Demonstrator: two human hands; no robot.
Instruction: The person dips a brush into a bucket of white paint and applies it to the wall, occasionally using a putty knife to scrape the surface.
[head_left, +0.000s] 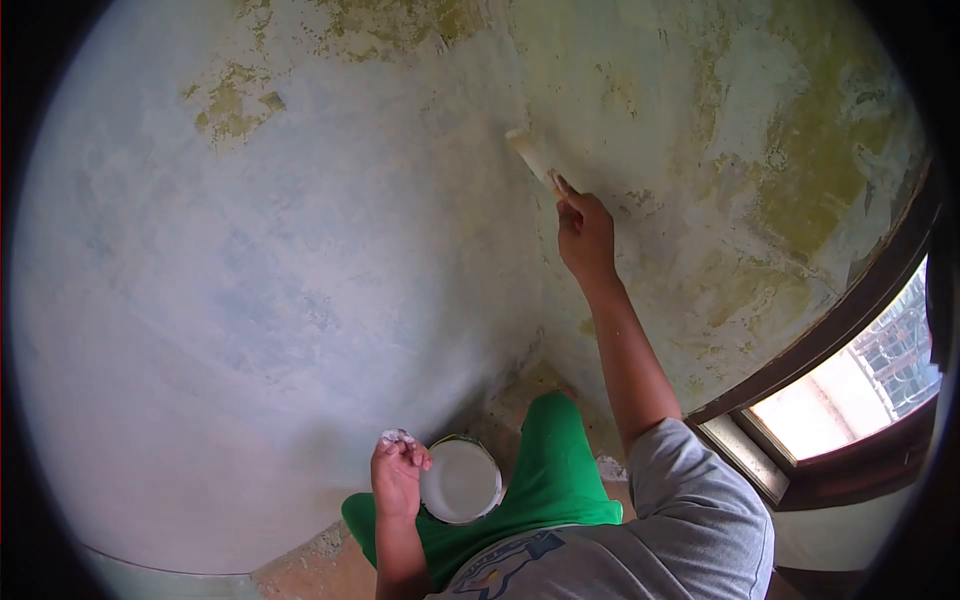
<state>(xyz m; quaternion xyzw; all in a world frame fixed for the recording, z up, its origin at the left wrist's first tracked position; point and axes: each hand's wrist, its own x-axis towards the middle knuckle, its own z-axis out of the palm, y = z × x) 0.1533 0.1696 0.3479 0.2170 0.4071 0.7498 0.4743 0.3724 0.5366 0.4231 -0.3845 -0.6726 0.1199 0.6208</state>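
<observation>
My right hand (585, 228) is closed round the handle of a paint brush (536, 160), whose pale head touches the wall near the corner. Patches of old yellow-green show on the right wall (690, 220), and the left wall (230, 300) is mostly whitish. Low in the view, my left hand (400, 475) has its fingers curled, with white stuff on the fingertips; whether they hold anything is too small to tell. Right beside that hand, a round bucket (461, 481) of whitish liquid stands between my legs.
A window (850, 380) with a dark frame is at the right. My knees in green trousers (565, 460) are bent near the corner. Bare floor (315, 568) shows at the bottom left, below the wall.
</observation>
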